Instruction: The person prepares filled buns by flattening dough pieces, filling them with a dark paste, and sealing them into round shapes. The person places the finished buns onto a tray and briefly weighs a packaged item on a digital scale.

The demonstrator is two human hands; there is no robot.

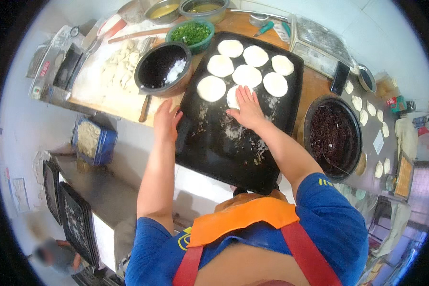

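My right hand (247,107) lies with fingers stretched flat on a pale dough round (231,97), which it partly covers. That round rests on a large black baking tray (200,138). Several more flat dough rounds (247,76) sit in rows over the far part of the tray. My left hand (167,119) is held by the tray's left edge with its fingers apart and nothing in it. A dark deep bowl (183,78) with black contents and a white patch stands just beyond that hand. Beside it a wooden handle (145,108) sticks out over the board's edge.
Pale dough pieces (121,66) lie on the floured board at left. Chopped greens fill a green bowl (208,44). Right of the tray stand a tub of dark red filling (332,133) and a phone (339,77). A blue basket (105,148) and another person (59,257) are at left.
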